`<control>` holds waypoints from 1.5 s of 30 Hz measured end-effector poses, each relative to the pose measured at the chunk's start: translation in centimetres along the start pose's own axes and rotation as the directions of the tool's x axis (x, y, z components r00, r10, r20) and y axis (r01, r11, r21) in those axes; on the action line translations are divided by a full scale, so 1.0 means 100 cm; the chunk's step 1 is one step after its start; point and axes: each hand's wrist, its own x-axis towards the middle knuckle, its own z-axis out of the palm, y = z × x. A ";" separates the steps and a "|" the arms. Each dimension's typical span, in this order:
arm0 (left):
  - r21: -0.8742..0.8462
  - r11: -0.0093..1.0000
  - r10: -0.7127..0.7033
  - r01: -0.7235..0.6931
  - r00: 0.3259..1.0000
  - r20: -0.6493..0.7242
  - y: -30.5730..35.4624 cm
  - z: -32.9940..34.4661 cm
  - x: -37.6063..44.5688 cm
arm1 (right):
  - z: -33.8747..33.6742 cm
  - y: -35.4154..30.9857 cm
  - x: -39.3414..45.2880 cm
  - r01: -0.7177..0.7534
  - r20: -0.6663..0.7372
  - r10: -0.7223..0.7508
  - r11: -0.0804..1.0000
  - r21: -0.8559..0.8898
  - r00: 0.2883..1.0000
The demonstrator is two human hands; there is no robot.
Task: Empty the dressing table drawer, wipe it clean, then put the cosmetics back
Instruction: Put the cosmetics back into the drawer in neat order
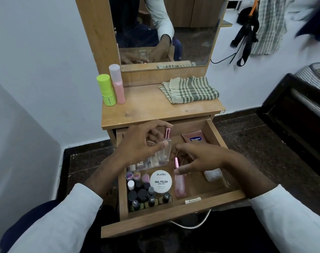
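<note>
The wooden drawer (173, 219) of the dressing table stands pulled out. My left hand (139, 143) holds a clear perfume bottle with a rose-gold cap (166, 146) upright above the drawer. My right hand (201, 159) pinches the top of a slim pink spray bottle (179, 183) lying in the drawer. Inside also lie a round white nail polish remover tub (160, 181), several dark nail polish bottles (142, 196), a pink Vaseline tube (193, 138) and a white item (213, 174).
On the tabletop (155, 108) stand a lime green bottle (106, 90) and a pink bottle (117, 84) at the left, and a folded checked cloth (189, 90) at the right. A mirror (164, 30) rises behind. A dark bed frame (298, 114) is at the right.
</note>
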 end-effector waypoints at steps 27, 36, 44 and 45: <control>0.094 0.979 -0.204 0.182 0.907 0.368 -0.018 0.052 0.009 | -0.015 0.018 0.008 0.013 -0.005 -0.017 0.903 -0.429 1.000; 0.311 0.950 -0.171 0.029 0.882 0.439 -0.004 0.055 0.009 | -0.010 0.008 0.009 -0.027 0.030 0.045 0.890 -0.456 0.999; 0.333 0.943 -0.133 -0.016 0.898 0.419 -0.003 0.053 0.009 | -0.016 0.012 0.001 -0.033 -0.042 0.019 0.930 -0.366 0.999; 0.339 0.941 -0.130 -0.012 0.910 0.393 -0.005 0.053 0.009 | -0.018 0.014 0.000 -0.018 -0.089 -0.018 0.924 -0.381 0.996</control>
